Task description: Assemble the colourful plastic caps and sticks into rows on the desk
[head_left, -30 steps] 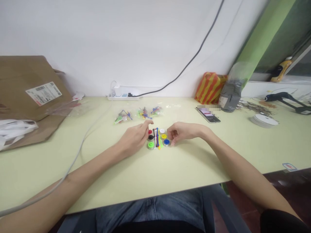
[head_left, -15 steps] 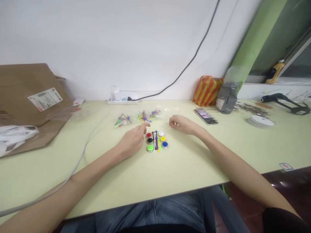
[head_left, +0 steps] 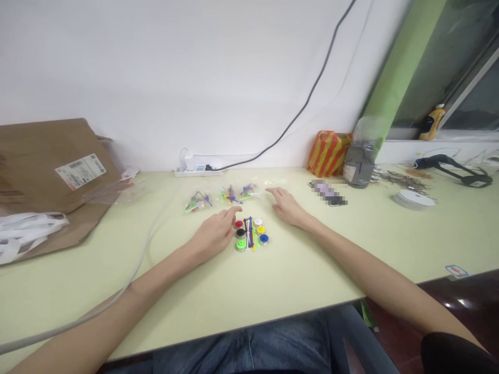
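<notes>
Six small round discs sit in two columns on the pale surface (head_left: pixel 195 306), in front of the person. The left column runs from the red disc (head_left: pixel 239 224) at the far end through the black disc (head_left: pixel 240 233) to the green disc (head_left: pixel 240 243); the right one goes white disc (head_left: pixel 258 222), yellow disc (head_left: pixel 261 230), blue disc (head_left: pixel 264 238). Between the columns lies a bunch of coloured arrows (head_left: pixel 248 235), roughly lengthwise.

The left hand (head_left: pixel 215 228) is just beside the red and black discs, its index finger stretched forward and the other fingers curled; whether its grip has hold of anything, I cannot tell. The right hand (head_left: pixel 290 208) is beyond and to the right of the discs, apart from them, its grip loosely spread and holding nothing visible, fingers towards the clear bags.

Three clear bags (head_left: pixel 198 201) of coloured pieces lie farther back, near a power strip (head_left: pixel 198 172) by the wall. A phone (head_left: pixel 329 195) lies to the right, before a striped bag (head_left: pixel 328 155).
</notes>
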A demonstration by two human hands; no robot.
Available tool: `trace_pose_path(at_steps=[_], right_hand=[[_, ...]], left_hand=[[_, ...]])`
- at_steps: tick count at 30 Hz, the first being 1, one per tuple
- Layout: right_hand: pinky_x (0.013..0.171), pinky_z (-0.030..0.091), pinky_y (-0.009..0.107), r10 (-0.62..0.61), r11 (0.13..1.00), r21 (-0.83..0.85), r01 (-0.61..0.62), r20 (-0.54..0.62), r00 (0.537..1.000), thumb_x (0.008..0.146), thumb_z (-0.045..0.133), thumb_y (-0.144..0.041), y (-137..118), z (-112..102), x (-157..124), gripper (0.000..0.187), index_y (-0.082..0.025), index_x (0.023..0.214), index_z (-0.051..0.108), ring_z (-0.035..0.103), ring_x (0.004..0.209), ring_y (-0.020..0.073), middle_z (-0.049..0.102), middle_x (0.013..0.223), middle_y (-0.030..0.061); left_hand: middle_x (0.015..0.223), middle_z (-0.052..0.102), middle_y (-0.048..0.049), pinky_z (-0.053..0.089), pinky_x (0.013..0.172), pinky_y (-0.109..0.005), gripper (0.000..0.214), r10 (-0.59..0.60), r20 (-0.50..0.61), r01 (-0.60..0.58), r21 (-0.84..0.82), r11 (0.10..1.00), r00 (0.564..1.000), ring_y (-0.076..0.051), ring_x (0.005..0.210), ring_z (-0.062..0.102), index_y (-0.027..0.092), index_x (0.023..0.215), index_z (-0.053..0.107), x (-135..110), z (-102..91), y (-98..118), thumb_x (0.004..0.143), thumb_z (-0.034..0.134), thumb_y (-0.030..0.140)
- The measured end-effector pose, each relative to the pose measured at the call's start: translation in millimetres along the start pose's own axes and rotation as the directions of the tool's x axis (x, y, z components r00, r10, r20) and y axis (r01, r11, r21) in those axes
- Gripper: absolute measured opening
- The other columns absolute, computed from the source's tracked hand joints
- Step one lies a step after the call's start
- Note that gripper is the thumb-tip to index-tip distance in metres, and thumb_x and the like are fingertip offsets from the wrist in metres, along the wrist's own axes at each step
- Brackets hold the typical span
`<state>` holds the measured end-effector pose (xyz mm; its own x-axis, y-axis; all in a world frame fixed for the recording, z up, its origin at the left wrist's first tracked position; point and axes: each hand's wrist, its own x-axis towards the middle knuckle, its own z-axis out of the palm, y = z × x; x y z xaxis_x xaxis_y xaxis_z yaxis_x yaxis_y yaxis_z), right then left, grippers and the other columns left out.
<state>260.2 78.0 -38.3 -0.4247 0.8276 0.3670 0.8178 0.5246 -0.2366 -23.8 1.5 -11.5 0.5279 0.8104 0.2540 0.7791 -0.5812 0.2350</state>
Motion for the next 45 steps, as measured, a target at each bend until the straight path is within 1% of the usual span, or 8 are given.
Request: trace_pose_path(at_steps=[6,9,13,19,23,26,32,45], right_hand=[[0.117,0.027,0.053,0.017,1.0,-0.013,-0.016,0.065,0.998,0.101,0.042,-0.032,-0.2,5.9,4.4,0.059,-0.026,0.158,0.027,0.017,0.152,0.0326,0.026,0.164,0.0114],[0.118,0.025,0.054,-0.067,0.997,-0.026,0.07,0.091,0.994,0.103,0.038,-0.036,-6.3,8.3,8.3,0.048,-0.033,0.151,0.042,0.013,0.154,0.0311,0.022,0.166,0.0043],[0.12,0.021,0.056,-0.103,0.993,-0.054,0.109,0.114,0.988,0.105,0.033,-0.034,-14.2,10.1,12.1,0.043,-0.028,0.14,0.057,0.015,0.154,0.0292,0.028,0.164,0.0036],[0.121,0.019,0.056,-0.069,0.996,-0.053,0.078,0.145,0.987,0.102,0.034,-0.025,-13.4,12.1,12.2,0.049,-0.018,0.149,0.045,0.023,0.152,0.027,0.038,0.159,0.0099],[0.12,0.023,0.053,-0.085,0.996,-0.025,0.086,0.059,0.995,0.095,0.04,-0.016,-12.5,9.1,10.8,0.052,-0.014,0.147,0.046,0.031,0.148,0.026,0.042,0.156,0.0137],[0.117,0.03,0.049,-0.092,0.995,0.022,0.095,-0.099,0.991,0.091,0.042,-0.01,-14.2,2.1,10.3,0.052,-0.015,0.142,0.052,0.04,0.141,0.0245,0.05,0.149,0.0132],[0.111,0.038,0.046,-0.063,0.987,0.116,0.112,-0.361,0.931,0.089,0.04,-0.008,-19.6,-15.6,7.1,0.051,-0.021,0.136,0.056,0.049,0.131,0.0242,0.058,0.14,0.0095],[0.113,0.036,0.048,-0.109,0.992,0.023,0.127,-0.382,0.918,0.089,0.038,-0.009,-32.4,-40.5,-0.5,0.066,-0.022,0.154,0.036,0.039,0.14,0.0263,0.043,0.155,0.007]], left_hand=[[0.107,0.061,-0.0069,0.047,0.087,-0.037,0.074,-0.015,0.025,0.015,-0.033,0.999,1.0,-0.023,0.097,0.061,0.024,0.139,0.036,-1.3,-1.8,-2.3,0.07,0.037,-0.002],[0.107,0.06,-0.0066,0.047,0.087,-0.037,0.077,-0.014,0.03,0.015,-0.036,0.999,0.999,-0.024,0.098,0.06,0.023,0.139,0.036,-1.1,-1.1,-4.1,0.067,0.037,-0.003],[0.106,0.06,-0.0067,0.047,0.087,-0.037,0.074,-0.024,0.028,0.025,-0.029,0.999,0.999,-0.024,0.097,0.06,0.023,0.139,0.036,-0.2,-0.8,-3.9,0.07,0.036,-0.002],[0.104,0.061,-0.0062,0.047,0.085,-0.037,0.067,-0.03,0.022,0.03,-0.027,0.999,0.999,-0.023,0.094,0.061,0.023,0.139,0.037,0.1,-4.0,-0.2,0.075,0.037,0.002],[0.105,0.061,-0.0065,0.047,0.086,-0.037,0.065,-0.023,0.024,0.024,-0.026,0.999,0.999,-0.024,0.095,0.06,0.022,0.139,0.037,-0.1,-4.7,-0.2,0.076,0.038,0.004],[0.105,0.061,-0.0063,0.047,0.086,-0.037,0.062,-0.023,0.021,0.023,-0.024,0.999,1.0,-0.023,0.095,0.061,0.022,0.138,0.038,0.1,-4.1,-1.0,0.078,0.038,0.006],[0.103,0.062,-0.0066,0.046,0.083,-0.036,0.055,-0.019,0.008,0.02,-0.028,0.999,1.0,-0.023,0.091,0.061,0.022,0.137,0.039,0.6,-3.9,-0.2,0.083,0.038,0.01],[0.102,0.062,-0.0065,0.046,0.084,-0.037,0.051,-0.023,0.013,0.024,-0.023,0.999,1.0,-0.023,0.089,0.062,0.022,0.139,0.039,1.0,-4.0,1.6,0.089,0.037,0.012]])
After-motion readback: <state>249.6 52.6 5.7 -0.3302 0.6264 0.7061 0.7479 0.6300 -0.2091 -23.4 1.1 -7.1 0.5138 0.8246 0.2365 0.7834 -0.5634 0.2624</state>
